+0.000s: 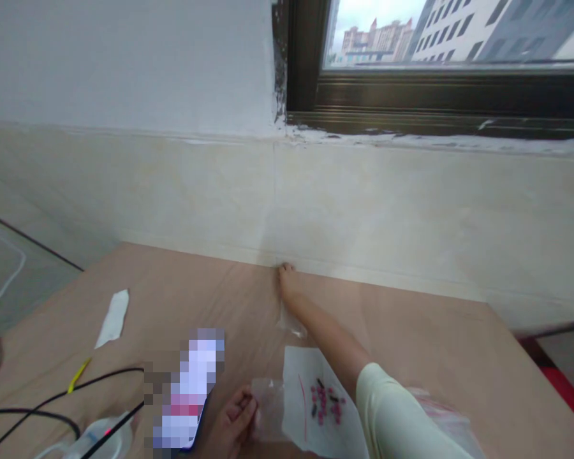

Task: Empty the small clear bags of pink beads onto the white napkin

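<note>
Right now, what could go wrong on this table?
The right sleeve lies over the white paper, so it might brush the small pink pieces, which lie uncovered, out of place. The left hand, touching a clear plastic bag, is right beside a phone, which could get knocked.

The right sleeve (392,414) beside the white paper sheet (299,382) was pale green, smooth and loose, ending mid-forearm; the right hand (287,284) and left hand (229,424) were bare.
</note>
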{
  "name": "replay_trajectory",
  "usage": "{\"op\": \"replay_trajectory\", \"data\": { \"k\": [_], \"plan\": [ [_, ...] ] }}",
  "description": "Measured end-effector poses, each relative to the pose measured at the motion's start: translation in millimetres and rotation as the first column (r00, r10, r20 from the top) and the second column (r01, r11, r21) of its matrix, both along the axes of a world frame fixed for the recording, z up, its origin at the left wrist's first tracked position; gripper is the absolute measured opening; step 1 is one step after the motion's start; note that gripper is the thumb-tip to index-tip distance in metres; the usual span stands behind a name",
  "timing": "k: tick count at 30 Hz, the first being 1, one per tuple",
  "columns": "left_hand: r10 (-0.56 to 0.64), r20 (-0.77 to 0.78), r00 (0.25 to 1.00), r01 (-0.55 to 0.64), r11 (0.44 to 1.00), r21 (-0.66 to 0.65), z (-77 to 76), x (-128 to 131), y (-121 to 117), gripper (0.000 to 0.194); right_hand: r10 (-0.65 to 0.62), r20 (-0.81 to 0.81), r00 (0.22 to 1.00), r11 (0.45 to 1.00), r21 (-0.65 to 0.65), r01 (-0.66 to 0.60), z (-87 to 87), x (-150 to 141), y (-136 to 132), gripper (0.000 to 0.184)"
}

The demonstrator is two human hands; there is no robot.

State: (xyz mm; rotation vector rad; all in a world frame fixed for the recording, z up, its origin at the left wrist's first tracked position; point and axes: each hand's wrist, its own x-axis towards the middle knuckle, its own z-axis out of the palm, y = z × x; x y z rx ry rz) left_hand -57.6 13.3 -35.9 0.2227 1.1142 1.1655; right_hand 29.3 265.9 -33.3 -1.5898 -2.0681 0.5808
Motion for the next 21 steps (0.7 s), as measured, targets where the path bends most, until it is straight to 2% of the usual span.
{"op": "replay_trajectory", "data": {
  "k": [3, 5, 9, 11, 14, 18, 21],
  "plan": [
    [0.034, 0.015, 0.999, -0.033, 0.999, -0.025, 1.3, 1, 3, 0.024, 0.01, -0.023, 1.0, 1.0, 0.012, -0.009, -12.8, 1, 5, 0.03],
    [0.007, 0.019, 1.0, -0.006, 0.999, -0.053, 1.1, 0, 4, 0.024, 0.004, -0.039, 0.999, 1.0, 0.016, -0.003, -15.0, 4, 7, 0.028],
    [-0.058, 0.032, 0.998, 0.059, 0.997, -0.039, -2.9, -5, 4, 0.024, -0.039, -0.085, 0.996, 0.998, 0.038, 0.042, 0.6, 28, -6, 0.019],
    [-0.059, 0.035, 0.998, 0.059, 0.998, -0.015, -5.5, -6, 3, 0.024, -0.083, -0.12, 0.989, 0.995, 0.05, 0.09, 13.6, 54, -27, 0.014],
    [-0.087, 0.034, 0.996, 0.087, 0.996, -0.005, -8.1, -8, 2, 0.021, -0.143, -0.22, 0.965, 0.987, 0.041, 0.156, 25.7, 97, -79, 0.009],
    [-0.109, -0.036, 0.993, 0.11, 0.994, 0.021, -11.7, -11, 1, 0.023, -0.109, -0.15, 0.983, 0.992, -0.074, 0.099, 19.0, 133, -153, 0.007],
    [-0.08, -0.05, 0.996, 0.082, 0.996, 0.042, -15.4, -11, 0, 0.021, -0.069, -0.071, 0.995, 0.991, -0.117, 0.061, 8.1, 140, -186, 0.01]
  ]
}}
